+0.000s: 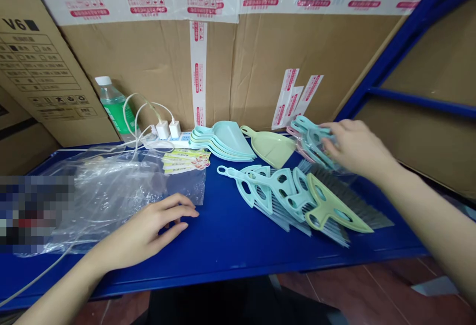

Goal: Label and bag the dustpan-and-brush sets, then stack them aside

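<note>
My left hand [163, 226] hovers over or rests on the blue tabletop, fingers loosely bent and apart, holding nothing. Close to it lies a clear plastic bag [111, 181]. At the right, my right hand [355, 144] has its fingers closed around the edge of a light-blue brush [310, 134] in a shiny clear wrap; its fingertips partly cover it. Below that hand, several light-blue hand brushes [284, 186] overlap with a green hand brush [336, 206]. A green dustpan [273, 147] lies behind them, beside a stack of light-blue dustpans [228, 139].
A white power strip [182, 140] with plugged-in chargers [162, 130] and looping cables stands near a green-labelled bottle [117, 106]. Yellow printed cards [186, 161] lie on the plastic. A large cardboard box [241, 67] backs the blue table [223, 250]; a blue metal frame [390, 42] rises at right.
</note>
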Demonstrator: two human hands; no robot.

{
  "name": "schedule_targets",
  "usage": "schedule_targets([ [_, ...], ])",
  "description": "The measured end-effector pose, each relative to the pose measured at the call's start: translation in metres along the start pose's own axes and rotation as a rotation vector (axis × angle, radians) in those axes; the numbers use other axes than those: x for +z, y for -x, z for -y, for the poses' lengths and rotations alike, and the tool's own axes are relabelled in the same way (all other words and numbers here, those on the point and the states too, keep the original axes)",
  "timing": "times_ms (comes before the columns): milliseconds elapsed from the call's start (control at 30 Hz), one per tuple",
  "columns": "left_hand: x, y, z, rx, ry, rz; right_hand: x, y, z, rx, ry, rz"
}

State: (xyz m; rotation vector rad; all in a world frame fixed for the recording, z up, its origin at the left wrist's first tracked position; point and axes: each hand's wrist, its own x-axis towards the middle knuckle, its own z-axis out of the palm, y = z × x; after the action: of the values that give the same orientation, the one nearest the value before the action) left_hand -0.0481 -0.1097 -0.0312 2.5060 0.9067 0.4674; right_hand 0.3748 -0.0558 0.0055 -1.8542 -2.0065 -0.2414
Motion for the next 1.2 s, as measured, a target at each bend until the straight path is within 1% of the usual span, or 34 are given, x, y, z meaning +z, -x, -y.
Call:
schedule_targets([
  [133, 0.000, -0.001, -0.001, 0.000, -0.001, -0.014, 0.018, -0.019, 0.042, -0.120, 0.035, 0.272],
  [233, -0.001, -0.001, -0.001, 0.006, -0.006, -0.021, 0.036, -0.037, 0.063, -0.140, 0.083, 0.431],
  [367, -0.001, 0.000, 0.000, 0.018, -0.046, 0.005, 0.049, -0.056, 0.080, -0.169, 0.151, 0.570],
  [467, -0.001, 0.001, 0.000, 0.025, -0.069, 0.014, 0.050, -0.061, 0.089, -0.179, 0.198, 0.610],
  [567, 0.000, 0.001, 0.000, 0.038, -0.073, 0.010, 0.047, -0.059, 0.095, -0.165, 0.249, 0.595],
  [700, 0.001, 0.002, -0.001, 0.040, -0.068, -0.001, 0.037, -0.055, 0.096, -0.117, 0.300, 0.519],
  [833, 0.000, 0.000, -0.002, 0.032, -0.054, 0.000, 0.018, -0.051, 0.095, -0.091, 0.301, 0.395],
  [967, -0.001, -0.001, -0.002, 0.020, -0.056, -0.030, -0.006, -0.041, 0.100, -0.116, 0.260, 0.257],
  [1033, -0.001, -0.001, -0.001, 0.002, -0.061, -0.074, -0.015, -0.033, 0.107, -0.124, 0.251, 0.180],
  [1100, 0.000, 0.000, 0.002, -0.034, -0.064, -0.148, -0.019, -0.023, 0.116, -0.143, 0.247, 0.109],
  [1133, 0.002, 0.001, 0.005, -0.055, -0.061, -0.204, -0.019, -0.017, 0.121, -0.168, 0.243, 0.081],
  [1200, 0.004, 0.001, 0.010, -0.099, -0.045, -0.360, -0.015, -0.002, 0.136, -0.272, 0.221, 0.033],
])
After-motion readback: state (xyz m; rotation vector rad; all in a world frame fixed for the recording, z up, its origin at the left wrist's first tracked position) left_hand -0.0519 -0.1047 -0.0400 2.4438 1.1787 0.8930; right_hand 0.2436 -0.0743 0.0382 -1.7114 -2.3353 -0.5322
